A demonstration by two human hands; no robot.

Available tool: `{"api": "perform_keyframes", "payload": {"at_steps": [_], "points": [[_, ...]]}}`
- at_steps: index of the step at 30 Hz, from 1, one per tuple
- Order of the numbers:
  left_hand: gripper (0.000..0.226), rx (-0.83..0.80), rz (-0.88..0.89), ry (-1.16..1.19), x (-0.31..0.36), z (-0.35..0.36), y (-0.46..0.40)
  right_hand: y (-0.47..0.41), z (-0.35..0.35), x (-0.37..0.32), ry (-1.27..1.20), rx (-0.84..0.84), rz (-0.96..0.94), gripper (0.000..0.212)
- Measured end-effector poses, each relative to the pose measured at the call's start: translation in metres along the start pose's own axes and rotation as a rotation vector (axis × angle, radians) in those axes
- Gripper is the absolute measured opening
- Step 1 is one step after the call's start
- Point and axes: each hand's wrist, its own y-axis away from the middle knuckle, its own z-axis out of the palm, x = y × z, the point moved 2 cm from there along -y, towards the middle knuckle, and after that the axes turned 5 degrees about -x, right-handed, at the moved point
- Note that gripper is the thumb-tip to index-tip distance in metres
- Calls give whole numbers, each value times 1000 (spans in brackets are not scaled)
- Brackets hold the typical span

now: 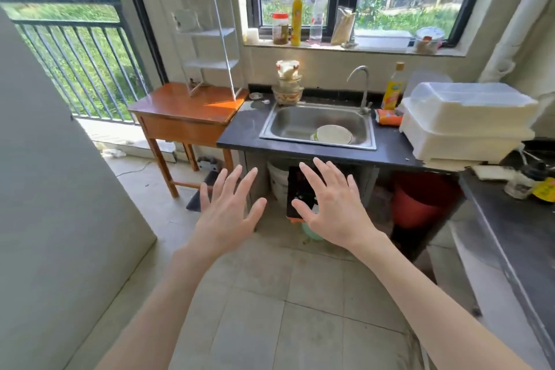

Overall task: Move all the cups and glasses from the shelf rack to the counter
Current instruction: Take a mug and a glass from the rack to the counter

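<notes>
Two bare forearms reach out ahead of us over the tiled floor. At one o'clock the dark counter (390, 144) holds a steel sink (318, 125). At eleven o'clock the white shelf rack (211, 33) stands upright on a wooden table (180, 112); blurred glassware shows on its tiers. Our left hand (228, 213) and right hand (333, 207) hover side by side, fingers spread apart, holding nothing.
</notes>
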Motion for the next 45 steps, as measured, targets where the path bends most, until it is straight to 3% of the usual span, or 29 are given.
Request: {"api": "perform_keyframes", "payload": {"at_steps": [10,27,35,45], "points": [[55,-15,-161,22,-123,-32,-69,-157,44,-63,25,-43,-136,66],[55,51,-284,15,-273,-100,-347,-507,90,-97,-67,-59,-290,64],[56,105,-234,69,-384,-106,-471,-652,122,-125,-65,-44,-264,66],[56,82,-26,250,-499,-137,-656,-830,141,-159,-126,41,-96,61]]}}
